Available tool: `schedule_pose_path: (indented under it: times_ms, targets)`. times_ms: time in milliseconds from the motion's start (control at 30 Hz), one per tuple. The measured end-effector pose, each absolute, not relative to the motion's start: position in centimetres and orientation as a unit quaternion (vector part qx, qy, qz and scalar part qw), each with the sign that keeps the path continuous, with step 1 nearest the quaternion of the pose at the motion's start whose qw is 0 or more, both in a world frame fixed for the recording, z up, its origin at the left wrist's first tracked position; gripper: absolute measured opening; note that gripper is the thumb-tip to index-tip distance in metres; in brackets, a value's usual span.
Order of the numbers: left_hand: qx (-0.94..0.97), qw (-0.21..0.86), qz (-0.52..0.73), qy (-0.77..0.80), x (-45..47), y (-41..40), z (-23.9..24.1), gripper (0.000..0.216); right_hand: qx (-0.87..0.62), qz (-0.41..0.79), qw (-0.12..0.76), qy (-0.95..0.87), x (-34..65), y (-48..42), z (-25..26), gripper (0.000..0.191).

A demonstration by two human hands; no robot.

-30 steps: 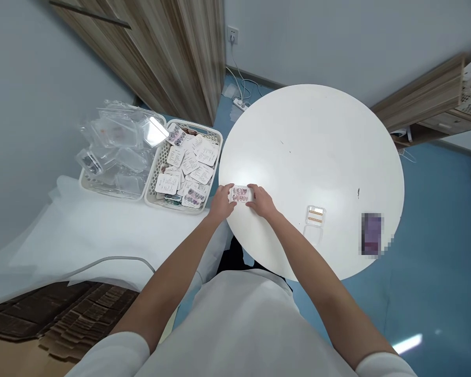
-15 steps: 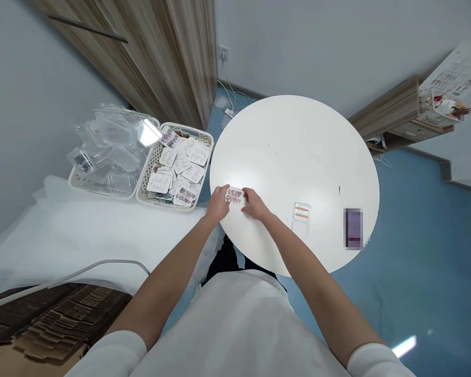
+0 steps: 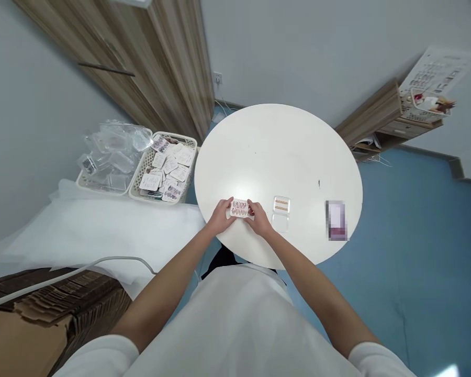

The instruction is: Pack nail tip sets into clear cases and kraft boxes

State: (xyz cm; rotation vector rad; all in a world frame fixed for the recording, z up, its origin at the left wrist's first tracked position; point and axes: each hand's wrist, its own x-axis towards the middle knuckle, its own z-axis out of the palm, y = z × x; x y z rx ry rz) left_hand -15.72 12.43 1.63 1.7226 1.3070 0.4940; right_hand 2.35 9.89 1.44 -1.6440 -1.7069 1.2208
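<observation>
A small white card of press-on nails (image 3: 239, 208) is held over the near edge of the round white table (image 3: 278, 157). My left hand (image 3: 220, 215) grips its left end and my right hand (image 3: 259, 219) grips its right end, fingers closed on it. Just to the right of my right hand lies an open clear plastic case (image 3: 281, 211) with two orange-brown sticks in its far half.
A blurred purple flat object (image 3: 336, 220) lies at the table's right side. Left of the table, two white baskets hold printed cards (image 3: 163, 167) and clear plastic cases (image 3: 110, 154). A cardboard box (image 3: 43, 314) sits at lower left. Wooden shelves (image 3: 392, 118) stand at the right.
Both hands kept hold of the nail card and drew it slightly nearer the table's edge. The head view swung, shifting the table and baskets left in the frame.
</observation>
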Motion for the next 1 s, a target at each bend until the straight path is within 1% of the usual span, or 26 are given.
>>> schedule_pose_path:
  times_ms: [233, 400, 600, 833, 1000]
  targets:
    - [0.736, 0.445, 0.175, 0.479, -9.2, 8.6, 3.6, 0.067, -0.594, 0.433, 0.295, -0.610, 9.8, 4.4, 3.0, 0.070]
    - [0.752, 0.448, 0.153, 0.458, -5.5, 6.0, 3.7, 0.065, -0.589, 0.446, 0.307, -0.600, 14.0, 0.7, 2.5, 0.067]
    - [0.765, 0.425, 0.117, 0.469, -3.1, 4.7, 3.0, 0.064, -0.606, 0.445, 0.287, -0.594, 16.4, -1.0, 1.3, 0.061]
    - [0.781, 0.362, 0.101, 0.499, -1.8, 6.1, 2.6, 0.063, -0.636, 0.388, 0.245, -0.620, 17.6, 1.2, 0.4, 0.059]
    - [0.774, 0.347, 0.076, 0.524, -1.3, 7.2, 2.1, 0.063, -0.654, 0.384, 0.202, -0.620, 17.7, 2.9, -0.4, 0.056]
